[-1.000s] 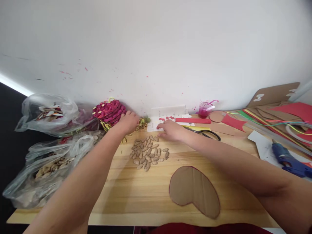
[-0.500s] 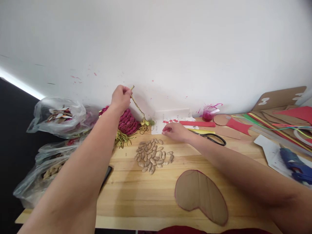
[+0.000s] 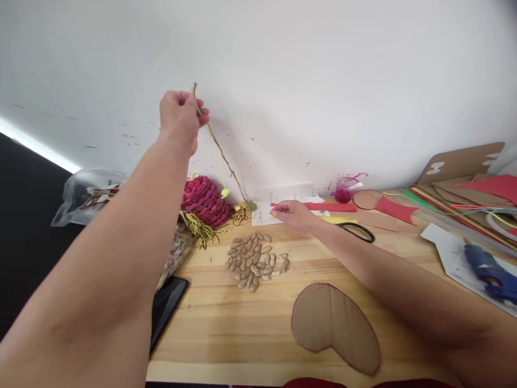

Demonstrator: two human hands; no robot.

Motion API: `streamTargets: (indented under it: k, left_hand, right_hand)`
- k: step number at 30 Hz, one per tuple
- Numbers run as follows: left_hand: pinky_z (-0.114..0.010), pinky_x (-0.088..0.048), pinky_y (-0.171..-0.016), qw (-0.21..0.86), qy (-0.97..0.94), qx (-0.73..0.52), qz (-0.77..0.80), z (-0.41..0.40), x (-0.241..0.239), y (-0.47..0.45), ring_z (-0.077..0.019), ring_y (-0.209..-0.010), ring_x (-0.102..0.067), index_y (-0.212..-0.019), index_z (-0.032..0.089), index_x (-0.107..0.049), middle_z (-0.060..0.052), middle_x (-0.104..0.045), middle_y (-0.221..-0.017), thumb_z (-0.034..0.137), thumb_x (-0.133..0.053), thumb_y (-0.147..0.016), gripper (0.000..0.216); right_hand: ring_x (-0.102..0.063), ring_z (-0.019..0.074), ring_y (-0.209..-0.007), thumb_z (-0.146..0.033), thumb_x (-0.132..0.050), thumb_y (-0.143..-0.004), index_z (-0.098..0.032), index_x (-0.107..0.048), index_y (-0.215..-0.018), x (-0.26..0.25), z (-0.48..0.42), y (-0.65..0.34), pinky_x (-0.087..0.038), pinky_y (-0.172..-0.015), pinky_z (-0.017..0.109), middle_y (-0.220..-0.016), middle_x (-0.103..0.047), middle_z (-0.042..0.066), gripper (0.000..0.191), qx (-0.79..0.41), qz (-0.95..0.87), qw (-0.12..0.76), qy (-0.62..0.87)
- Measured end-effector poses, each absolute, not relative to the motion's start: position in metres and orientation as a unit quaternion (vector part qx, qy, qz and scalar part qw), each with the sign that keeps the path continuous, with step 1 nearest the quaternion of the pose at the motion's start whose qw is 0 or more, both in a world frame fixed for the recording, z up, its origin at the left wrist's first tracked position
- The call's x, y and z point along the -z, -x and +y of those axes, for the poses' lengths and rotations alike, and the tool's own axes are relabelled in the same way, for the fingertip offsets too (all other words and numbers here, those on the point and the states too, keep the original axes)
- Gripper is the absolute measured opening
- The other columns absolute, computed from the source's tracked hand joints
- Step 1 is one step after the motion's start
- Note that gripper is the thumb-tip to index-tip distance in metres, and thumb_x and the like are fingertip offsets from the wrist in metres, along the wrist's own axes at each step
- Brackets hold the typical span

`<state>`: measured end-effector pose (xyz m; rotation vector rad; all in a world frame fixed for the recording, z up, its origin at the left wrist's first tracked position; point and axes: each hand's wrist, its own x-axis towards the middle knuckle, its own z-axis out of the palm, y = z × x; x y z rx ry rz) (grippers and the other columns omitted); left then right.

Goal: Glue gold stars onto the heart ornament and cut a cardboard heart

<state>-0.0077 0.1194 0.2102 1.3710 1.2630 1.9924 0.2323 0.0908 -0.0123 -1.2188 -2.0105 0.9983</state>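
Raised in front of the wall, my left hand (image 3: pixel 181 116) pinches the end of a thin green-brown strand of yarn (image 3: pixel 223 153). The strand slants down to a small yellow-brown tangle (image 3: pixel 239 213) on the table. Beside the tangle sits a magenta woven piece (image 3: pixel 207 199) with a yellow-green fringe (image 3: pixel 198 230). My right hand (image 3: pixel 294 213) is low over a white paper (image 3: pixel 260 217), fingers drawn together near red paper stars (image 3: pixel 273 205); whatever is in them is hidden. Below it lies a heap of peanuts (image 3: pixel 251 260).
A bean-shaped cardboard piece (image 3: pixel 335 326) lies at the front. Scissors (image 3: pixel 359 231), a red strip (image 3: pixel 333 207) and a cup of magenta liquid (image 3: pixel 344 193) are right of centre. A blue glue gun (image 3: pixel 488 272) lies far right. Plastic bags (image 3: pixel 81 196) and a black tablet (image 3: pixel 167 304) are left.
My left hand has moved up and left, drawing the yarn into a longer, straighter line from the tangle. My right hand has stayed near the paper with little movement.
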Motion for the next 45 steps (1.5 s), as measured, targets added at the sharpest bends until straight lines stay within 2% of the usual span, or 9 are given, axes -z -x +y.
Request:
streamTargets:
  k: [5,14,18,22,25,29,32,37,45]
  left_hand:
    - [-0.033,-0.048,-0.086,0.235,-0.456,-0.748,0.42,0.127,-0.24,0.01,-0.0099,-0.077,-0.052,-0.082,0.025,-0.041,0.002,-0.057,-0.082,0.013,-0.038,-0.101,0.022]
    - [-0.031,-0.049,-0.081,0.259,-0.479,-0.707,0.452,0.11,-0.214,-0.005,-0.0109,-0.07,-0.055,-0.078,0.026,-0.042,0.004,-0.058,-0.071,0.012,-0.047,-0.097,0.025]
    - [-0.027,-0.048,-0.072,0.263,-0.498,-0.677,0.474,0.102,-0.217,-0.015,-0.0099,-0.066,-0.056,-0.077,0.024,-0.043,0.004,-0.058,-0.067,0.014,-0.046,-0.099,0.025]
    - [-0.028,-0.049,-0.072,0.268,-0.512,-0.675,0.458,0.095,-0.22,-0.023,-0.0093,-0.062,-0.057,-0.077,0.022,-0.044,0.003,-0.057,-0.067,0.011,-0.044,-0.1,0.025]
    - [-0.029,-0.05,-0.073,0.28,-0.518,-0.672,0.45,0.094,-0.219,-0.024,-0.0097,-0.062,-0.058,-0.075,0.022,-0.045,0.002,-0.057,-0.068,0.014,-0.049,-0.099,0.026]
    - [-0.029,-0.052,-0.072,0.295,-0.521,-0.669,0.44,0.096,-0.221,-0.023,-0.0102,-0.063,-0.059,-0.074,0.023,-0.046,0.003,-0.057,-0.067,0.018,-0.055,-0.097,0.026]
    - [-0.029,-0.052,-0.074,0.285,-0.49,-0.694,0.444,0.1,-0.227,-0.02,-0.0092,-0.06,-0.055,-0.075,0.023,-0.045,0.004,-0.054,-0.063,0.013,-0.049,-0.098,0.026]
    - [-0.027,-0.051,-0.073,0.266,-0.456,-0.732,0.432,0.111,-0.24,-0.006,-0.0093,-0.061,-0.05,-0.076,0.025,-0.042,0.005,-0.048,-0.061,0.008,-0.045,-0.099,0.028]
    - [-0.027,-0.051,-0.074,0.227,-0.459,-0.763,0.395,0.12,-0.262,0.013,-0.0083,-0.064,-0.049,-0.08,0.023,-0.041,0.002,-0.046,-0.069,0.012,-0.031,-0.103,0.027]
  right_hand:
    - [-0.06,0.0167,-0.069,-0.043,-0.064,-0.081,-0.016,-0.075,-0.088,0.017,0.09,-0.233,-0.043,-0.064,0.027,-0.074,-0.069,0.002,0.03,-0.376,-0.745,0.298,0.464]
    - [-0.056,0.0136,-0.062,-0.042,-0.061,-0.083,-0.017,-0.074,-0.088,-0.003,0.094,-0.224,-0.043,-0.058,0.025,-0.069,-0.065,0.0,0.028,-0.373,-0.749,0.306,0.454]
    - [-0.061,0.0146,-0.072,-0.036,-0.063,-0.084,-0.019,-0.075,-0.099,-0.026,0.098,-0.204,-0.047,-0.065,0.026,-0.085,-0.071,0.002,0.025,-0.345,-0.766,0.31,0.445]
    - [-0.064,0.0174,-0.092,-0.037,-0.069,-0.084,-0.02,-0.071,-0.114,-0.047,0.104,-0.176,-0.048,-0.082,0.029,-0.109,-0.07,0.006,0.035,-0.302,-0.78,0.321,0.445]
    - [-0.064,0.0206,-0.1,-0.04,-0.075,-0.08,-0.021,-0.07,-0.117,-0.055,0.112,-0.157,-0.047,-0.088,0.031,-0.115,-0.07,0.008,0.043,-0.276,-0.786,0.32,0.451]
    - [-0.067,0.0207,-0.094,-0.038,-0.066,-0.088,-0.019,-0.074,-0.1,-0.053,0.124,-0.14,-0.046,-0.082,0.029,-0.101,-0.073,0.006,0.023,-0.251,-0.796,0.314,0.453]
    - [-0.068,0.0192,-0.085,-0.038,-0.055,-0.095,-0.018,-0.074,-0.084,-0.042,0.13,-0.138,-0.045,-0.075,0.027,-0.086,-0.073,0.004,0.029,-0.241,-0.803,0.305,0.452]
    - [-0.069,0.0199,-0.086,-0.036,-0.055,-0.095,-0.018,-0.076,-0.087,-0.018,0.132,-0.143,-0.044,-0.074,0.027,-0.086,-0.075,0.006,0.029,-0.221,-0.822,0.282,0.443]
    - [-0.068,0.0224,-0.095,-0.028,-0.058,-0.092,-0.018,-0.079,-0.096,0.003,0.133,-0.148,-0.044,-0.08,0.029,-0.098,-0.078,0.01,0.024,-0.179,-0.845,0.241,0.442]
